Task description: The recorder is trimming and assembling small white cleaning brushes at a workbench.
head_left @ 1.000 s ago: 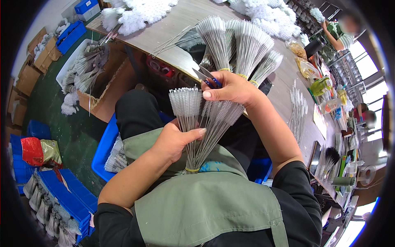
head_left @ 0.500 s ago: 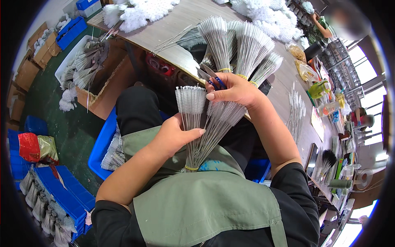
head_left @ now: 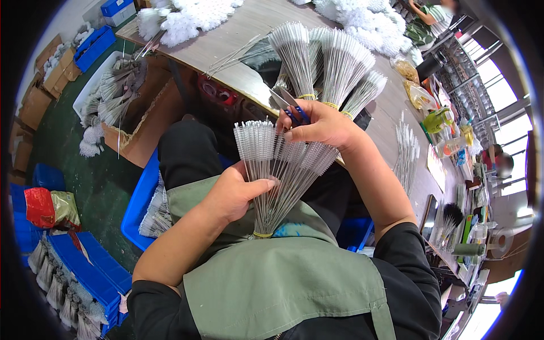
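Observation:
Fanned out over my lap is a bundle of thin wire brushes (head_left: 283, 192) with white bristle heads up and a yellow band round the lower wire ends. My left hand (head_left: 241, 190) is closed round the left side of the bundle, thumb across the wires. Small blue-handled scissors (head_left: 298, 116) sit in my right hand (head_left: 323, 124), blades pointing up and left. The fingers of that hand also touch the bristle heads at the bundle's right. Just beyond, banded brush bundles (head_left: 340, 62) stand at the table's edge.
On the table (head_left: 243, 65) lie white bristle piles (head_left: 195, 20), loose brushes (head_left: 406, 150) and a green bottle (head_left: 437, 120). A blue bin (head_left: 139, 204) holds brushes by my left leg. An open cardboard box (head_left: 141, 122) stands left. Another person (head_left: 433, 22) is at the far right.
The bundle's left part has spread and leaned slightly left, narrowing the gap between its two parts. My left hand has shifted a little left. The far person now shows more fully.

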Motion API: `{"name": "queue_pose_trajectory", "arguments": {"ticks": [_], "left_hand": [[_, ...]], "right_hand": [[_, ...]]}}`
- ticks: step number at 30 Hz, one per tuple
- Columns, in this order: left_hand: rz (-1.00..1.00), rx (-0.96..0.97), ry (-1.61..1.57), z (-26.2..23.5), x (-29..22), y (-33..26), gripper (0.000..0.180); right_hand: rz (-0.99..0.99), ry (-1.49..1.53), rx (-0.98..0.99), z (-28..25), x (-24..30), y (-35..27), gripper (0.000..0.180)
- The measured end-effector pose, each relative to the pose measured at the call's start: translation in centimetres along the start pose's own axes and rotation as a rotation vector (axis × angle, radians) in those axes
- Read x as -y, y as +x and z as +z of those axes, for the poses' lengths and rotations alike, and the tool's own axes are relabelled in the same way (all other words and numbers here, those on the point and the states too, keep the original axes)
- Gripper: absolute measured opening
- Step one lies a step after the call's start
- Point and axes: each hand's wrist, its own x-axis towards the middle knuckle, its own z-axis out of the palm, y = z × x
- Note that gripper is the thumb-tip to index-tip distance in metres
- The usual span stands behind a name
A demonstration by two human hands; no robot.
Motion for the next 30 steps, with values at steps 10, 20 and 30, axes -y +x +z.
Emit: {"name": "queue_pose_trajectory", "arguments": {"ticks": [10, 20, 30], "left_hand": [[-0.046, 0.053, -0.064, -0.2, -0.1, 0.2, 0.032], [-0.032, 0.031, -0.124, 0.3, 0.2, 0.6, 0.035], [-0.050, 0.000, -0.039, 0.7, -0.1, 0.4, 0.038]], "right_hand": [[-0.056, 0.046, 0.099, 0.1, 0.0, 0.1, 0.026], [-0.038, 0.143, 0.088, 0.2, 0.3, -0.4, 0.025], [-0.039, 0.068, 0.108, -0.2, 0.0, -0.5, 0.023]]}}
